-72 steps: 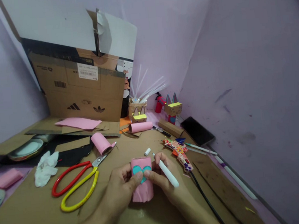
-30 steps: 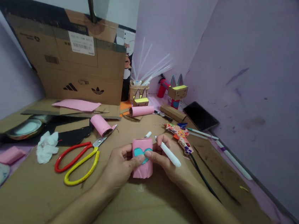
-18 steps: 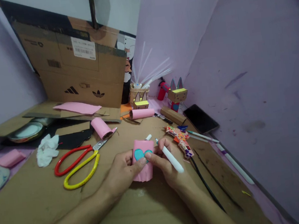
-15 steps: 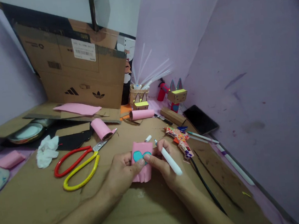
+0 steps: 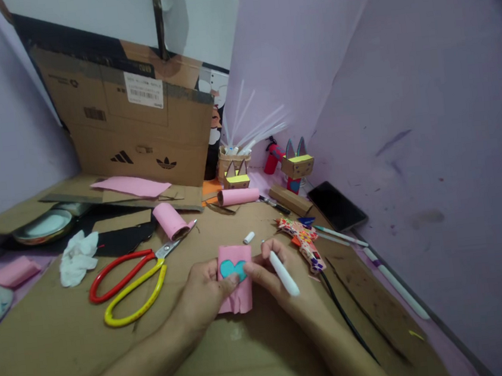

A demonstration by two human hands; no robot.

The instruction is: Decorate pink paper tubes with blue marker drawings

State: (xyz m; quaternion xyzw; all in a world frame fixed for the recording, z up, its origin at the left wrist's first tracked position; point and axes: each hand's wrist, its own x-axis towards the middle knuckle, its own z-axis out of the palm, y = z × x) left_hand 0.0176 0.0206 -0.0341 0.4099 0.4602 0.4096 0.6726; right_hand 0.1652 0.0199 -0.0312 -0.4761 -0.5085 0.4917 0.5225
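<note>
Between my hands is a small pink paper-covered piece (image 5: 243, 299), upright, with a blue heart (image 5: 227, 267) on its front. My left hand (image 5: 204, 288) grips its left side, thumb across the lower part of the heart. A white marker (image 5: 284, 274) is held in the fingers of my right hand (image 5: 275, 278), its tip pointing away and mostly hidden by the fingers. The right thumb presses on the heart's right edge. Just beyond the pink piece, a small white cap (image 5: 249, 237) lies on the cardboard sheet (image 5: 197, 361).
Red-and-yellow-handled scissors (image 5: 131, 284) lie at left beside a crumpled tissue (image 5: 79, 258) and a pink tube (image 5: 171, 220). At right are a patterned glue gun (image 5: 301, 239) with its cord and a dark tablet (image 5: 337, 204). A large cardboard box (image 5: 132, 128) stands behind, near cardboard figures (image 5: 297, 165).
The pink piece and both hands have shifted slightly left and down in view. My right fingers have curled further around the marker, whose tip shows less. The cap stays on the cardboard.
</note>
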